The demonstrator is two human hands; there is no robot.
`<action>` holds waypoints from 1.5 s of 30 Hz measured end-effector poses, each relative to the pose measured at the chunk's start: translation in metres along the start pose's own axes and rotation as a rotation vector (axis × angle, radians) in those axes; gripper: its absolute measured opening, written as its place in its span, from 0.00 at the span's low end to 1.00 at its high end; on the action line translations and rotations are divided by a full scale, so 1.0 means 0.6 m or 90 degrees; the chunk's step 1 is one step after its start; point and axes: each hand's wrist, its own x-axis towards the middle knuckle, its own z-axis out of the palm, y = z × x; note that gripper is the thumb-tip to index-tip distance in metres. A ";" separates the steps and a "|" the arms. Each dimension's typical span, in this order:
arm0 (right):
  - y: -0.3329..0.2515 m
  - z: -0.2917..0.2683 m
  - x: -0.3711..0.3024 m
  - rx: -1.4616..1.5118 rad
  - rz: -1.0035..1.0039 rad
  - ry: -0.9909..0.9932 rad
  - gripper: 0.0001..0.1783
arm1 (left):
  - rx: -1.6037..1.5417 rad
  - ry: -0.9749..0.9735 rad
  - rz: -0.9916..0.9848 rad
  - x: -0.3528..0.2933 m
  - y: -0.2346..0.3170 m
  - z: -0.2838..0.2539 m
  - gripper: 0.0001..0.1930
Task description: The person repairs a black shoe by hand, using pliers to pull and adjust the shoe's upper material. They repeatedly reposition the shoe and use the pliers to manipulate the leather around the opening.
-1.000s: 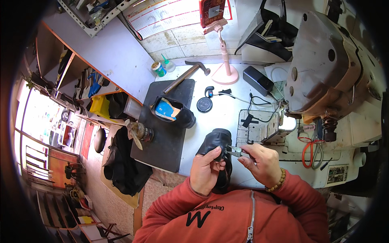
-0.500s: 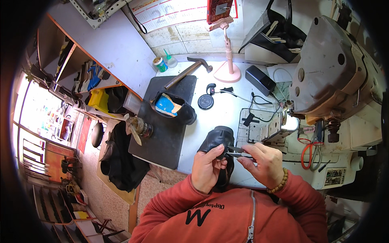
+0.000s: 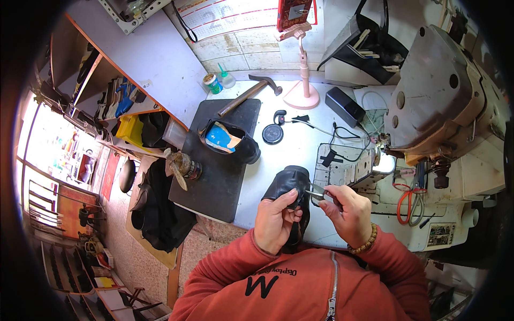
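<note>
A black leather shoe [image 3: 286, 181] is in my left hand [image 3: 276, 222], thumb on top and fingers curled beneath, close in front of my body at the table's edge. My right hand [image 3: 347, 211] pinches small metal thread snips [image 3: 317, 191], their two blades pointing left at the shoe's side and slightly apart. Whether the blades touch the leather is too small to tell. Farther left, another black shoe [image 3: 249, 150] with a blue and tan patch inside its opening rests on a dark mat [image 3: 214, 184].
A hammer [image 3: 243, 99] lies on the mat's far end; a jar with a brush [image 3: 184, 166] stands on its left side. Beyond are a pink phone stand [image 3: 303, 80] and a round black lid [image 3: 272, 134]. A sewing machine [image 3: 439, 101] and red-handled scissors [image 3: 404, 203] are at right.
My right hand has shifted slightly, and the snips' blades have drawn up and away from my left thumb. My left hand keeps the shoe nearly still.
</note>
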 end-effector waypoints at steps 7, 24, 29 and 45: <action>-0.002 -0.008 -0.001 -0.065 -0.050 -0.041 0.13 | -0.006 0.003 0.003 0.005 -0.002 -0.002 0.07; 0.040 0.013 -0.047 0.163 0.128 0.054 0.12 | -0.003 0.028 0.017 0.015 -0.007 -0.010 0.07; 0.140 -0.024 -0.143 -0.234 0.046 -0.026 0.14 | -0.035 0.033 -0.004 0.038 -0.003 -0.010 0.05; 0.376 -0.269 -0.058 -0.688 0.363 -0.082 0.10 | -0.019 0.068 -0.016 0.072 -0.020 -0.001 0.07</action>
